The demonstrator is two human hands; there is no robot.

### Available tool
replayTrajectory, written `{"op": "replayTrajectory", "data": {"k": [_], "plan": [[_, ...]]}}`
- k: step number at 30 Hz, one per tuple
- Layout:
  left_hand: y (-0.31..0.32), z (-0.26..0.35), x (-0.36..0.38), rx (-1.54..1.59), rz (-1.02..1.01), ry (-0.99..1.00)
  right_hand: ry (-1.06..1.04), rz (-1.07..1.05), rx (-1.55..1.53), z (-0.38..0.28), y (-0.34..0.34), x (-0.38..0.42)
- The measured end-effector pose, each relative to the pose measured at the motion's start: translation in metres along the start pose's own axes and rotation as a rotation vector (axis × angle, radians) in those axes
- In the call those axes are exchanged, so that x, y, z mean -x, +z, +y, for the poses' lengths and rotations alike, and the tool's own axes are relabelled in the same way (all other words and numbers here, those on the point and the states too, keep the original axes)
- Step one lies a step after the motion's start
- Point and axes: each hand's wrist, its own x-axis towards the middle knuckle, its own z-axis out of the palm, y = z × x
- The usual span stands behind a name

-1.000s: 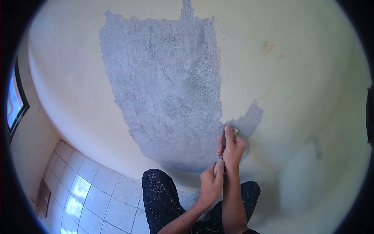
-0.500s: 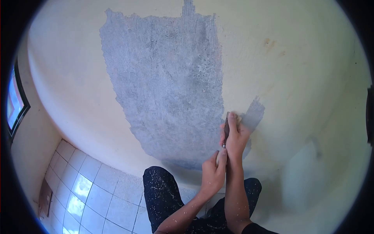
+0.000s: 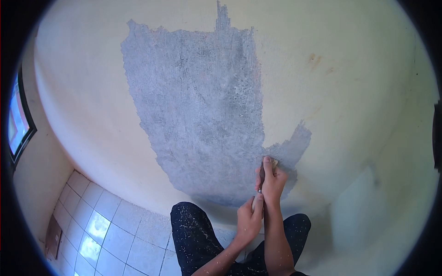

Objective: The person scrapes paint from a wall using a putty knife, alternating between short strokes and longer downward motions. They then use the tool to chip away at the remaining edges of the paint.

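Note:
A scraper (image 3: 262,174) with a dark blade lies against the wall, at the lower right part of the bare grey patch (image 3: 198,101). My left hand (image 3: 249,220) is closed around its pale handle, low and nearest to me. Higher up, my right hand (image 3: 272,180) grips the blade part, thumb laid along it. A small pale piece shows beside the right thumb; I cannot make out what it is. The scraper's working edge is mostly hidden by the fingers.
Cream paint covers the wall (image 3: 87,92) around the patch. Pale flakes dot my dark trousers (image 3: 195,237). White floor tiles (image 3: 119,216) run along the wall's foot at left, beneath a dark-framed window (image 3: 23,124). Brownish stains (image 3: 315,60) mark the upper right wall.
Both hands and the scraper have moved downward along the wall. Grey surface formerly behind the right hand now shows above it. The view has shifted slightly.

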Motion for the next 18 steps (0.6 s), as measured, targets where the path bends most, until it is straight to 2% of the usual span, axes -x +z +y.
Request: {"op": "replayTrajectory", "data": {"k": [3, 6, 8, 10, 11, 13, 17, 18], "plan": [[-0.009, 0.004, -0.006, 0.08, -0.054, 0.006, 0.053, -0.15, -0.004, -0.003, -0.01, 0.001], [-0.034, -0.006, -0.004, 0.02, -0.07, 0.017, 0.046, -0.523, 0.158, 0.009, -0.042, 0.014], [-0.055, -0.016, -0.001, -0.097, -0.07, 0.019, 0.242, -0.748, 0.096, 0.039, -0.071, 0.025], [-0.072, -0.024, 0.009, -0.305, -0.066, 0.071, 0.283, -0.815, 0.192, 0.064, -0.093, 0.034], [-0.075, -0.025, 0.012, -0.312, -0.06, 0.073, 0.306, -0.849, 0.234, 0.078, -0.101, 0.038], [-0.077, -0.02, 0.022, -0.336, -0.048, 0.064, 0.406, -0.841, 0.122, 0.108, -0.118, 0.045], [-0.07, -0.006, 0.024, -0.217, -0.073, 0.044, 0.633, -0.753, 0.1, 0.175, -0.137, 0.058], [-0.068, -0.007, 0.021, -0.144, -0.078, 0.045, 0.534, -0.786, 0.183, 0.179, -0.138, 0.062]]}}
